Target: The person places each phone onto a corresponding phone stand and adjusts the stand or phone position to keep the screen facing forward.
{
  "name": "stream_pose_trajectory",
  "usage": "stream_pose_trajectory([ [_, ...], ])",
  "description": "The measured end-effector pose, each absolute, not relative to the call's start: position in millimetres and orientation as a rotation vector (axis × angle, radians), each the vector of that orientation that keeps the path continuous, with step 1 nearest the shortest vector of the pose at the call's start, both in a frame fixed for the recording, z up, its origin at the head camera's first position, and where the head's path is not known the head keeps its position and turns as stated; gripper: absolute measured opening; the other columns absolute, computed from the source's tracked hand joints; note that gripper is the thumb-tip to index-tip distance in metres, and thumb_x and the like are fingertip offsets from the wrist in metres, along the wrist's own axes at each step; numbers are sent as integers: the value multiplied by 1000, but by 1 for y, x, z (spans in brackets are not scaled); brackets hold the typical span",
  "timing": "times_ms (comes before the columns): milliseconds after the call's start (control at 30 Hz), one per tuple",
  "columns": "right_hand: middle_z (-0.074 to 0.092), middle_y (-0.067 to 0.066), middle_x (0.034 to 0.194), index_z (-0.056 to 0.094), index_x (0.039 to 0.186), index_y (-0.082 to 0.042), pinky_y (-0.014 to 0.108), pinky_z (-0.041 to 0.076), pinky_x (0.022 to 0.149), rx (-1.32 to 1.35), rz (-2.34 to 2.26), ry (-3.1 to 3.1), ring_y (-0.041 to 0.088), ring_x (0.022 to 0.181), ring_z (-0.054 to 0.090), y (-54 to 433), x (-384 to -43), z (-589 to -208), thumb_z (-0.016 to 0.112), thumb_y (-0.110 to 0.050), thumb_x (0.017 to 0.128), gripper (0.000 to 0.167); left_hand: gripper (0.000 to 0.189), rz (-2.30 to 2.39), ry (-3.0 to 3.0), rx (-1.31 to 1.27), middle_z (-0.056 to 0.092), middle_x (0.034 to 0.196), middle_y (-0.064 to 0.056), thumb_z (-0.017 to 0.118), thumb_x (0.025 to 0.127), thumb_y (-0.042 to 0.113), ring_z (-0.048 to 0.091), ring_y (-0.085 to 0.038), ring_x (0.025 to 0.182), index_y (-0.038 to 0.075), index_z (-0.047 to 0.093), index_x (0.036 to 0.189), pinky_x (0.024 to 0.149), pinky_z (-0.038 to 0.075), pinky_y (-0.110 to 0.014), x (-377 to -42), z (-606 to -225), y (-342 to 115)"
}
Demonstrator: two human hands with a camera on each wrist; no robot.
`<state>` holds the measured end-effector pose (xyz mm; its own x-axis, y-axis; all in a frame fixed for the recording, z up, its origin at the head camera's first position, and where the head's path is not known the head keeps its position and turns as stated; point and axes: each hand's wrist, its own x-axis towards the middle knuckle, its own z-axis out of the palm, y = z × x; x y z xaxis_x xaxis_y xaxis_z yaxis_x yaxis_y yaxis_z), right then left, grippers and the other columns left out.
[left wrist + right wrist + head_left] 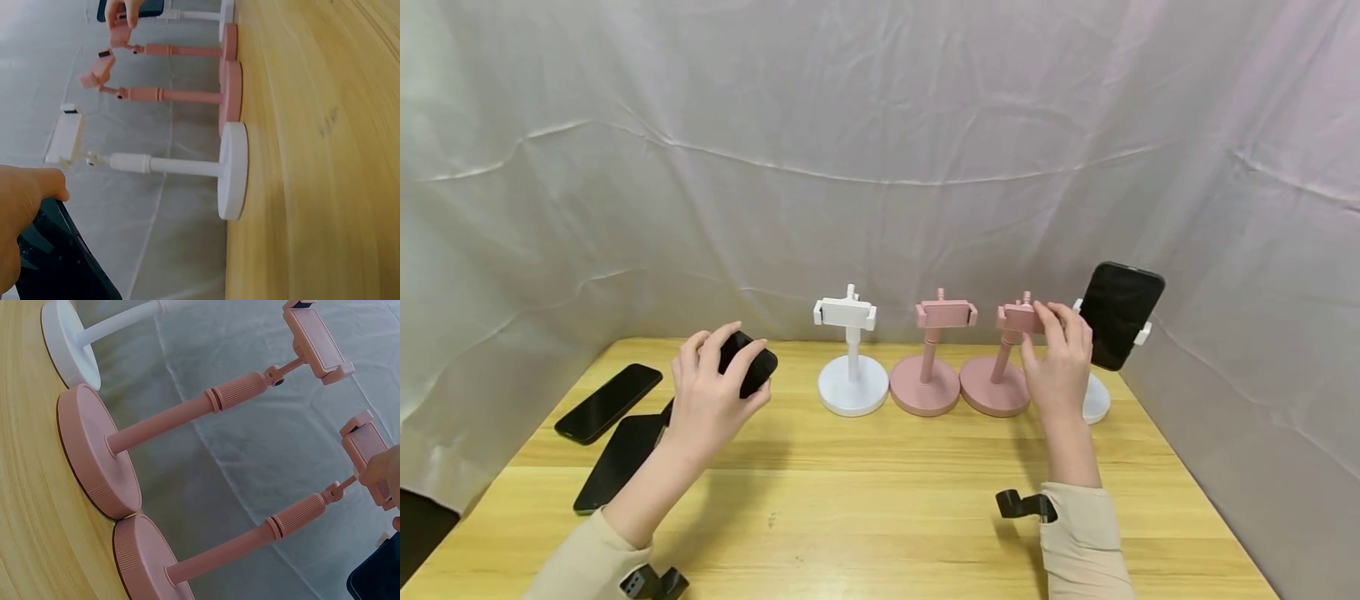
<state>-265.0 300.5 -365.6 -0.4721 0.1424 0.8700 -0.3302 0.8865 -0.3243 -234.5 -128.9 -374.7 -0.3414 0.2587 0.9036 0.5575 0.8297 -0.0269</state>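
Observation:
My left hand (711, 396) grips a black smartphone (763, 367) by its edges, raised above the table's left side. In the left wrist view, that phone (59, 256) hangs tilted below the thumb. At the right, my right hand (1062, 367) pinches one end of the clamp on a pink phone stand (995, 387). The right wrist view shows the thumb on that clamp (364, 442), with nothing between its jaws. Beside it stand another pink phone stand (925, 385) and a white phone stand (853, 386), both with bare clamps.
Behind my right hand, a white stand (1096, 402) holds a tilted black phone (1120, 312). Two dark phones, one farther back (610, 402) and one nearer (617, 461), lie on the wooden table (880, 500) at left, with another partly hidden by my left arm. A grey cloth (880, 167) hangs behind.

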Motion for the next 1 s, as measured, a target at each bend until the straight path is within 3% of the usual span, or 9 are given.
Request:
stream_pose_trajectory([
  [267,57,22,124,63,123,-1,53,37,109,132,566,-1983,41,120,47,301,-266,-367,71,1,84,40,43,-357,-1908,-655,56,127,-25,74,70,16,45,-49,104,11,68,112,78,37,-61,-229,-367,-115],
  [1000,55,23,125,62,124,0,53,36,107,149,533,-1997,42,120,46,303,-265,-367,69,-1,85,39,50,-345,-1812,-799,58,125,-22,84,64,14,49,-46,105,11,68,111,76,41,-56,-230,-347,-73],
])
